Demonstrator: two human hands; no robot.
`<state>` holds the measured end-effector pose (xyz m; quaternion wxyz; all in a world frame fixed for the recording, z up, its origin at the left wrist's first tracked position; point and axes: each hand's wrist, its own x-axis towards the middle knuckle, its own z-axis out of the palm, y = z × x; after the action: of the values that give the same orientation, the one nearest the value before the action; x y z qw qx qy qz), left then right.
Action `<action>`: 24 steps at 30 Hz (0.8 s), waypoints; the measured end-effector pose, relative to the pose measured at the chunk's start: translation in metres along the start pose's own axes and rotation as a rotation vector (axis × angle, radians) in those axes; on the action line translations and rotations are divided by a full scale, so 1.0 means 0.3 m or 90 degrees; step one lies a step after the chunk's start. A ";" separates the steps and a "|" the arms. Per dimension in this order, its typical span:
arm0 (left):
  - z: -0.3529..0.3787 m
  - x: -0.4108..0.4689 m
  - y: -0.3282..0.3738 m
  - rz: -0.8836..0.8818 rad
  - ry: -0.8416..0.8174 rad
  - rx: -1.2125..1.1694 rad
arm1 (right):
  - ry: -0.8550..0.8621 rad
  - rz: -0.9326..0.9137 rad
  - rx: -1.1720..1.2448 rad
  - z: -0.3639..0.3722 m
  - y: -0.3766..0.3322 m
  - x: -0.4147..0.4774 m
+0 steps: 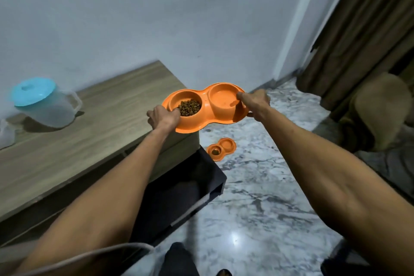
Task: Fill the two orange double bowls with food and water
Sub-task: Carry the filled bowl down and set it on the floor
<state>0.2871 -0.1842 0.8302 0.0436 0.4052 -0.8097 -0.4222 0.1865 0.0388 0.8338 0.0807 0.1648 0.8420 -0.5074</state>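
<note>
I hold an orange double bowl (215,119) in the air past the right end of a wooden table (89,141). My left hand (163,116) grips its left rim and my right hand (254,102) grips its right rim. Brown kibble (189,107) fills the left cup; the right cup (224,98) looks to hold water. A second orange double bowl (221,148) lies on the marble floor below, with kibble in its near cup; what its far cup holds I cannot tell.
A clear jug with a blue lid (44,103) stands at the table's left. A dark open drawer or box (186,188) juts out under the table. Brown curtains (358,29) and a tan cushioned object (378,114) are on the right.
</note>
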 end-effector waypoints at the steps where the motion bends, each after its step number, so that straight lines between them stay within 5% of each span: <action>1: 0.053 -0.004 0.047 0.012 -0.006 0.001 | 0.009 0.007 0.008 -0.051 0.013 0.044; 12: 0.642 0.129 0.463 0.065 -0.060 -0.015 | 0.082 0.061 0.038 -0.416 0.087 0.605; 24: 1.195 0.412 0.711 -0.009 -0.070 -0.011 | 0.079 0.083 -0.005 -0.491 0.183 1.246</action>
<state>-0.0756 0.0298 0.7207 -0.0008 0.3869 -0.8041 -0.4513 -0.1378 0.2654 0.7446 0.0620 0.2501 0.8347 -0.4868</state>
